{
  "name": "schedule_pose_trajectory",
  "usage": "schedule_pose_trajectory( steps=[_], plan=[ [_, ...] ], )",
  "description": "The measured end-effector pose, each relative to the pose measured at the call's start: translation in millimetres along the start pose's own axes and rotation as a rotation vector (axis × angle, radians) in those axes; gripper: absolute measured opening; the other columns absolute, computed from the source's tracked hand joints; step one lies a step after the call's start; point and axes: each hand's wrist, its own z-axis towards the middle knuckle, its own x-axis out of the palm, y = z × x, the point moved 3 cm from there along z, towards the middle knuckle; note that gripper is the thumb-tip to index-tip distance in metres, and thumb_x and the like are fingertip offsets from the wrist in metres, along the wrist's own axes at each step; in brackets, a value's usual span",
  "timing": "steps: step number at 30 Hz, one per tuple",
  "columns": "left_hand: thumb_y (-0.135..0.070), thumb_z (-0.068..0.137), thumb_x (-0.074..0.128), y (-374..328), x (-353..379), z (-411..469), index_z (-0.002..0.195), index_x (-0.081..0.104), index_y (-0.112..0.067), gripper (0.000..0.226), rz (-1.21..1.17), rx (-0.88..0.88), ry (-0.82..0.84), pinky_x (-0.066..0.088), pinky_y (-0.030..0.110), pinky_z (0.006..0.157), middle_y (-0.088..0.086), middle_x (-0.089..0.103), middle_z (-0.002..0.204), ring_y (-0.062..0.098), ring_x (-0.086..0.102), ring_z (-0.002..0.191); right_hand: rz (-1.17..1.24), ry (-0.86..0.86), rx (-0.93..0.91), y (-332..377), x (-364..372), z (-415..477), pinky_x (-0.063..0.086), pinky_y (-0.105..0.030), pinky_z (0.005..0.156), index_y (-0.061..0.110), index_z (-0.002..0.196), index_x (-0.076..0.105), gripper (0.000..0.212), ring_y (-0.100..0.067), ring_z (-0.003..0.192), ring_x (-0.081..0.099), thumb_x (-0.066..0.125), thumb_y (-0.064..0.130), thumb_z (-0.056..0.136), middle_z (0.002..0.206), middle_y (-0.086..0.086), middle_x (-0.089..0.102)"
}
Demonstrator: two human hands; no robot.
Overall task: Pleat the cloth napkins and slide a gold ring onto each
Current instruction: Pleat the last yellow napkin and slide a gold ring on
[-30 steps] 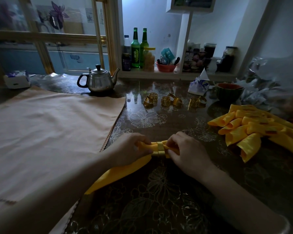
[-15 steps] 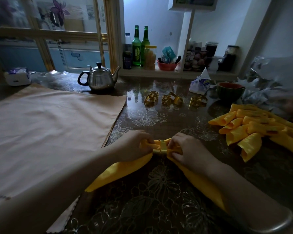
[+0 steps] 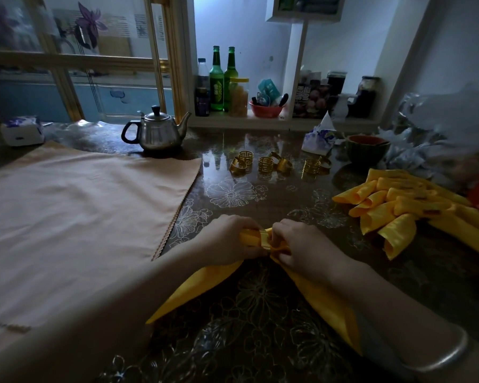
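Note:
A yellow cloth napkin [image 3: 197, 291] lies on the dark floral table in front of me, its two ends fanning out toward me on either side. A gold ring [image 3: 265, 238] sits around its gathered middle. My left hand [image 3: 227, 240] pinches the napkin just left of the ring. My right hand [image 3: 302, 248] grips the napkin and ring from the right. Several loose gold rings [image 3: 266, 164] stand in a row farther back. A pile of yellow napkins with rings on them [image 3: 398, 205] lies at the right.
A large peach cloth [image 3: 80, 211] covers the table's left side. A steel teapot [image 3: 156, 132] stands behind it. A tissue pack [image 3: 317, 139], a dark bowl [image 3: 367, 147] and crumpled plastic [image 3: 440, 134] sit at the back right. Bottles [image 3: 216, 81] line the ledge.
The napkin's right end has swung out toward me under my right arm. Both hands have drawn closer together around the ring.

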Motion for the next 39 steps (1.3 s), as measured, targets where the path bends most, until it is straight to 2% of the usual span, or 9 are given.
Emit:
schedule_pose_trajectory(
  steps=[3,6,9,12,17,20,25,31,39],
  plan=[
    [-0.05,0.076,0.075,-1,-2,5,0.107,0.067,-0.031,0.038,0.016,0.001,0.019,0.047,0.023,0.066,-0.015,0.062,0.084,0.004,0.057,0.074,0.049,-0.024,0.014,-8,-5,-1,0.052,-0.03,0.084,0.028,0.101,0.052,0.023,-0.01,0.094,0.055,0.066,0.017,0.087,0.104,0.009,0.053],
    [-0.047,0.077,0.076,-1,0,7,0.108,0.067,-0.031,0.035,-0.02,-0.011,0.014,0.04,0.014,0.061,-0.018,0.059,0.081,0.0,0.055,0.073,0.131,-0.06,0.01,-20,-6,-7,0.053,-0.023,0.079,0.03,0.099,0.05,0.027,-0.005,0.09,0.056,0.068,0.015,0.085,0.098,0.012,0.053],
    [-0.049,0.076,0.076,0,1,7,0.113,0.064,-0.035,0.04,-0.079,-0.024,0.038,0.04,0.015,0.064,-0.019,0.059,0.086,0.001,0.056,0.079,0.181,-0.054,0.006,-25,-2,-15,0.052,-0.02,0.078,0.031,0.103,0.05,0.027,-0.002,0.091,0.055,0.07,0.026,0.085,0.101,0.014,0.053],
    [-0.049,0.076,0.076,1,-1,7,0.117,0.063,-0.036,0.045,-0.087,-0.037,0.051,0.04,0.015,0.065,-0.02,0.059,0.088,-0.003,0.055,0.079,0.15,-0.199,0.006,-30,-6,-15,0.048,-0.02,0.075,0.033,0.107,0.055,0.024,-0.002,0.091,0.051,0.067,0.038,0.087,0.108,0.014,0.048],
    [-0.049,0.072,0.079,3,-1,4,0.126,0.056,-0.036,0.061,-0.125,-0.055,0.04,0.04,0.015,0.072,-0.02,0.055,0.101,-0.002,0.052,0.089,0.084,-0.183,-0.007,-32,-1,-5,0.039,-0.028,0.097,0.033,0.109,0.063,0.025,-0.011,0.127,0.038,0.069,0.039,0.085,0.141,0.01,0.035],
    [-0.047,0.064,0.085,11,-5,-2,0.125,0.049,-0.033,0.072,-0.148,-0.096,0.012,0.046,0.024,0.081,-0.013,0.053,0.113,0.008,0.053,0.101,0.175,-0.096,0.004,-32,8,-1,0.044,-0.033,0.099,0.033,0.117,0.054,0.041,-0.012,0.125,0.045,0.074,0.037,0.081,0.138,0.012,0.04],
    [-0.03,0.071,0.084,16,-10,-11,0.105,0.057,-0.032,0.044,-0.229,-0.039,-0.032,0.053,0.024,0.075,-0.009,0.06,0.103,0.009,0.062,0.089,0.153,-0.12,-0.048,-21,11,-2,0.04,-0.032,0.1,0.041,0.137,0.033,0.075,-0.008,0.119,0.043,0.075,0.05,0.075,0.136,0.015,0.041],
    [-0.021,0.073,0.083,20,-9,-10,0.104,0.064,-0.029,0.036,-0.31,-0.031,-0.011,0.058,0.039,0.083,-0.007,0.063,0.105,0.012,0.066,0.092,0.228,-0.099,-0.043,-18,17,12,0.045,-0.036,0.094,0.043,0.125,0.05,0.053,-0.009,0.112,0.048,0.075,0.042,0.078,0.123,0.017,0.052],
    [-0.014,0.075,0.08,25,-9,-10,0.097,0.065,-0.03,0.031,-0.324,-0.041,-0.049,0.058,0.04,0.081,-0.003,0.067,0.099,0.014,0.068,0.088,0.298,-0.08,-0.031,-27,16,14,0.047,-0.028,0.092,0.028,0.125,0.053,0.055,-0.008,0.108,0.053,0.078,0.033,0.077,0.122,0.009,0.056]
  ],
)
